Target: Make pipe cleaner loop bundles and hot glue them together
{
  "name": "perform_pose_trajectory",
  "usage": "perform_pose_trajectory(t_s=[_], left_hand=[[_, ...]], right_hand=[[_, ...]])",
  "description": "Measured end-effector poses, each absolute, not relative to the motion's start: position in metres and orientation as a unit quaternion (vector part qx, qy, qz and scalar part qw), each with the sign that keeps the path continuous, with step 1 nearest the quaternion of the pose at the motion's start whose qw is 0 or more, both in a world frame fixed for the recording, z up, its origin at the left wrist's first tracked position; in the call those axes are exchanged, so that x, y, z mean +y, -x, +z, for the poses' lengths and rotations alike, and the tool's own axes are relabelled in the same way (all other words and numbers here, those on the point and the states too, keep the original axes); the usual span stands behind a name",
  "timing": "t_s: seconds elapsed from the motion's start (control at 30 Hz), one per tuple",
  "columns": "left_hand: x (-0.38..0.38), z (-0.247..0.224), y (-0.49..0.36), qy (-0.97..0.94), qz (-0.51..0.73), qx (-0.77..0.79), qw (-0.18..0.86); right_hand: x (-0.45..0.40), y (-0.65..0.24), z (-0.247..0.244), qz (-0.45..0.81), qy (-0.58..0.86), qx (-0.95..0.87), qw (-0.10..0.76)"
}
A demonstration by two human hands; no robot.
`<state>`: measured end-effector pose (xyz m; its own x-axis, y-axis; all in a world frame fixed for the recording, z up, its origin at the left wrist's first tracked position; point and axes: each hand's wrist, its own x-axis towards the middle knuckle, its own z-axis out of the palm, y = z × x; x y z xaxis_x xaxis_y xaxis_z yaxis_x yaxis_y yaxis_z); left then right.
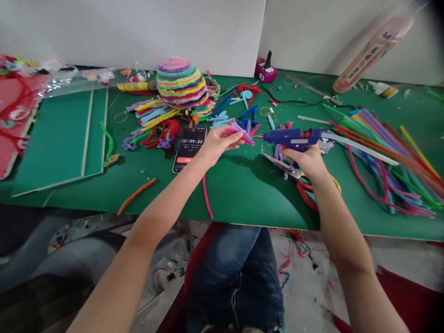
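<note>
Head camera, seen by an onlooker beside the seated person; clock directions are read from the nearer hand, twelve o'clock lying towards the wall. Far left, at the left hand's nine o'clock, a green board (65,138) lies flat. An orange fuzzy stem (136,196) rests at eight o'clock. The striped dome (178,83) stands at ten to eleven, and a phone (190,152) showing a timer lies face up at nine, presumably so that it can be read at a glance.

The left hand (219,142) has thumb and fingers clamped on a pink and purple fuzzy piece (246,136), held just above the table (260,199); the pinch probably steadies it while sparing the fingers from heat. Blue fuzzy pieces (248,114) lie at two o'clock.

The right hand (305,159) has its fingers wrapped round the grip of a blue glue gun (282,137). Its nozzle points at the piece; whether they touch cannot be told. A long pale stick (367,150) extends from its rear. Scissors (293,172) lie at seven o'clock, seemingly parked within reach; contact with the hand is unclear. Loose fuzzy stems (395,162) fan out at three, and a pink bottle (371,58) leans at one to two.
</note>
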<state>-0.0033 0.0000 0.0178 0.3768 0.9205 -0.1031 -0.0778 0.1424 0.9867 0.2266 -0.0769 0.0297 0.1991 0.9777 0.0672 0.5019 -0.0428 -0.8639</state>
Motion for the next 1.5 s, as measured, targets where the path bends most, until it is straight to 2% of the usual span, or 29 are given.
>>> perform_pose_trajectory(t_s=[0.23, 0.73, 1.13, 1.33, 1.43, 1.5], left_hand=[[0.000, 0.020, 0.003, -0.519, 0.397, 0.393, 0.647], [0.004, 0.016, 0.005, -0.509, 0.423, 0.395, 0.637], [0.003, 0.019, 0.006, -0.513, 0.429, 0.389, 0.633], [0.003, 0.020, 0.006, -0.486, 0.456, 0.363, 0.651], [0.005, 0.020, 0.006, -0.480, 0.462, 0.361, 0.653], [0.006, 0.020, 0.006, -0.474, 0.466, 0.367, 0.651]], right_hand=[[-0.077, -0.227, 0.029, 0.277, 0.668, -0.578, 0.379], [-0.077, -0.228, 0.030, 0.271, 0.670, -0.570, 0.391], [-0.077, -0.232, 0.027, 0.262, 0.674, -0.588, 0.363], [-0.076, -0.241, 0.028, 0.311, 0.667, -0.576, 0.354], [-0.071, -0.258, 0.025, 0.301, 0.681, -0.549, 0.381], [-0.065, -0.275, 0.019, 0.238, 0.706, -0.506, 0.434]])
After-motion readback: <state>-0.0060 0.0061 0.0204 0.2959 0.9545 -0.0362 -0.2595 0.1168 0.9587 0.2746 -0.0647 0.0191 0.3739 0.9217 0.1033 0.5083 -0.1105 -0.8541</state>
